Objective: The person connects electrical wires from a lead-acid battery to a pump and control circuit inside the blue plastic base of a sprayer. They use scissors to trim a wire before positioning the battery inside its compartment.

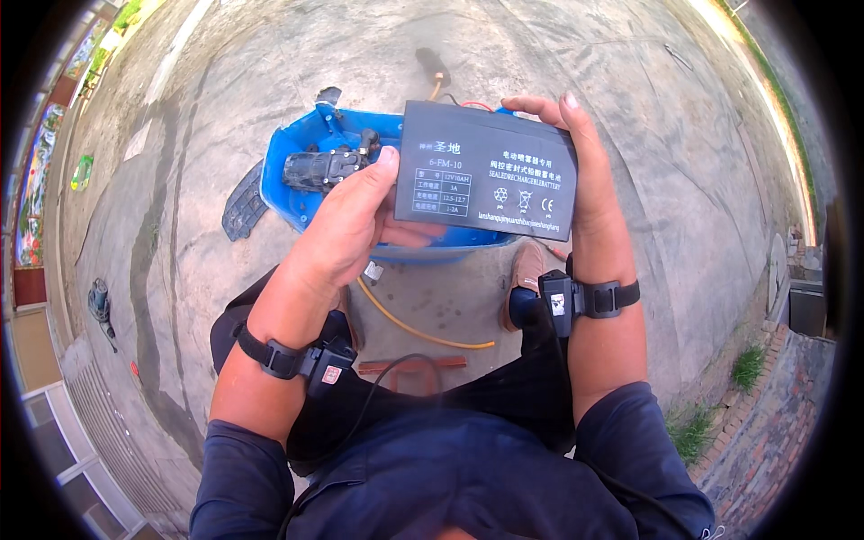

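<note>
A black, box-shaped rechargeable battery (486, 171) with white print faces me, held up between both hands. My left hand (353, 211) grips its left edge, thumb at the front and fingers behind. Around its right edge my right hand (583, 148) is closed, the thumb near the top corner. Behind and below the battery is a blue plastic tub-like housing (281, 193), partly hidden by it. Inside the housing's left part lies a black pump-like motor unit (317, 169). A red wire (477, 105) shows just above the battery's top edge.
A yellow hose (414, 331) curves over the concrete ground between my feet. A black curved part (241, 202) leans by the housing's left side. A teal power tool (99, 300) lies far left. A low reddish wooden piece (412, 364) is between my legs.
</note>
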